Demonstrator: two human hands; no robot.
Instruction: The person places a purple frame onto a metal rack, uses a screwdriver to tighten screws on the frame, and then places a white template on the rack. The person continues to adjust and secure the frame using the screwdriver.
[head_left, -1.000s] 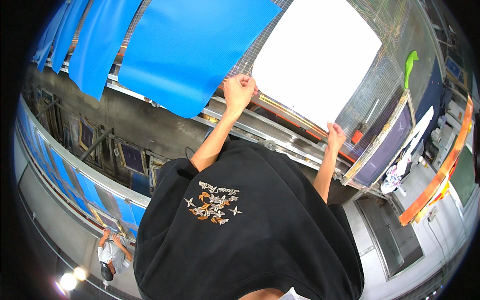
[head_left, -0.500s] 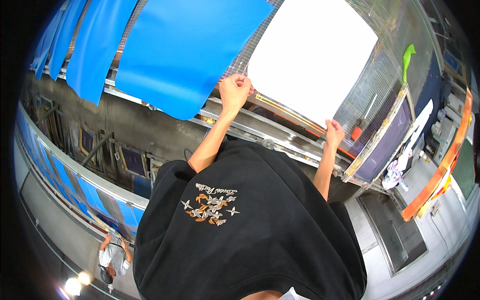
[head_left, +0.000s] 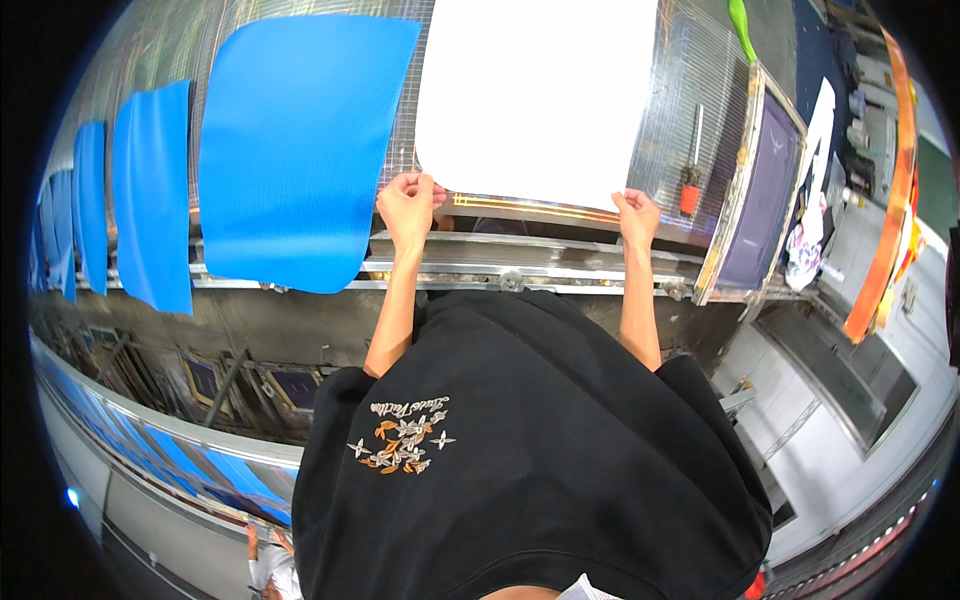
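Pinching white sheet (head_left: 535, 95) corners, left hand (head_left: 408, 212), right hand (head_left: 637, 218), blue sheet (head_left: 298, 150) leftward, framed screen (head_left: 760, 195) rightward

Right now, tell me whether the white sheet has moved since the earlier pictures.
No, not visibly: against the yellow mark by its near-left corner, the white sheet lies as before; only the camera view has turned.
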